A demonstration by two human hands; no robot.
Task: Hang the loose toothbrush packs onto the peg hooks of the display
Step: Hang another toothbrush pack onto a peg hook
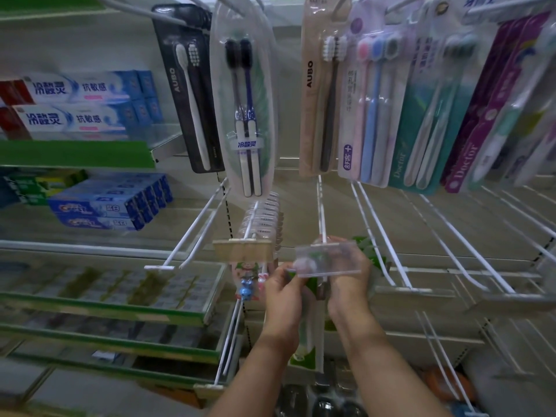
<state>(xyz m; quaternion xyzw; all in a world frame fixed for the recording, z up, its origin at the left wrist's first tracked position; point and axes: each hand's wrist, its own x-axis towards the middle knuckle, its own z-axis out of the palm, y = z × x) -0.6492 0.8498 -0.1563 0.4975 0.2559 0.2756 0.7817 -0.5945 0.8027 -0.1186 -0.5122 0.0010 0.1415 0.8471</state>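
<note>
1. Both forearms come up from the bottom edge of my head-camera feed. The left hand and right hand meet in front of the lower row of pegs.
2. I see a green-and-white toothbrush pack hanging upright between the two wrists, its top up at the tip of a white peg hook.
3. The left hand pinches the pack's upper left edge between thumb and curled fingers.
4. The right hand's fingers curl round the pack's upper end, behind the clear tag holder at the hook's tip.
5. Motion blur keeps me from telling whether the pack's hole is on the hook.
6. Just to the left, a neighbouring hook carries a row of children's packs behind a tan tag.
7. Further left, a bare double hook juts out.
8. On the pegs above hang a black pack, a clear pack and a beige pack.
9. Toothpaste boxes fill the green-edged shelves on the left.
</note>
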